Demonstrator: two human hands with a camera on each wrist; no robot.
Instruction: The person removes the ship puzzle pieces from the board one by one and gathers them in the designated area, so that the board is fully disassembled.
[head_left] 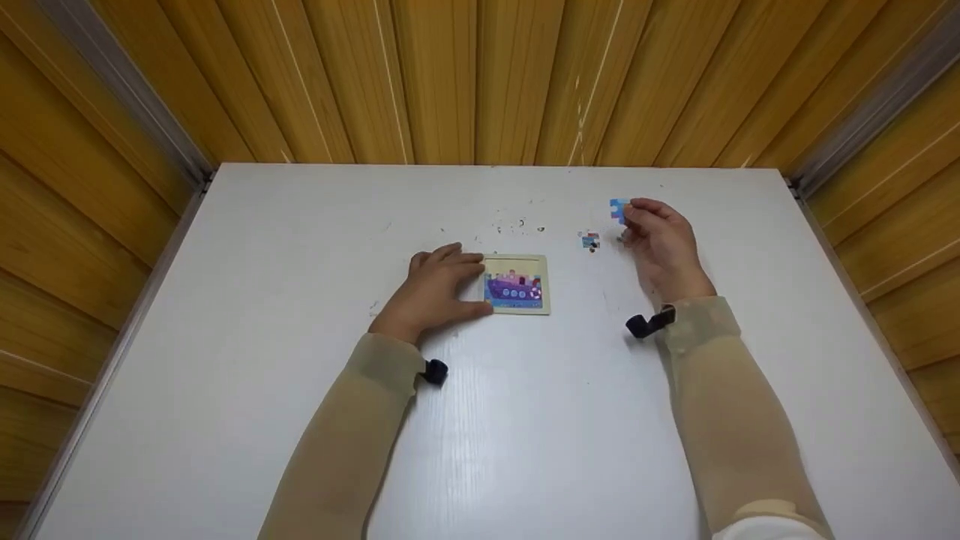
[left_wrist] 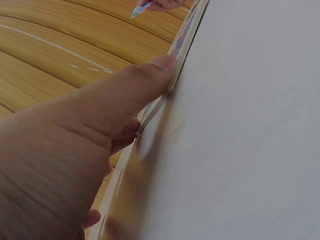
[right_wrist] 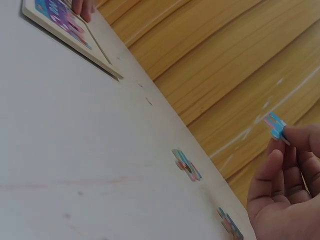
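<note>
A small jigsaw puzzle board with a pale frame lies flat on the table; its picture is a purple ship, and the upper part is bare tray. My left hand holds the board by its left side, thumb at the near corner and fingers at the far one. Up to the right, my right hand pinches a light-blue jigsaw piece between thumb and fingertips, raised above the table. Beneath that hand lie a loose jigsaw piece and another piece, partly cut off by the frame edge.
The white table reaches to yellow wood-look panels at the back and sides. Small dark marks dot the surface behind the board. A black camera mount sits on the right wrist, another mount on the left.
</note>
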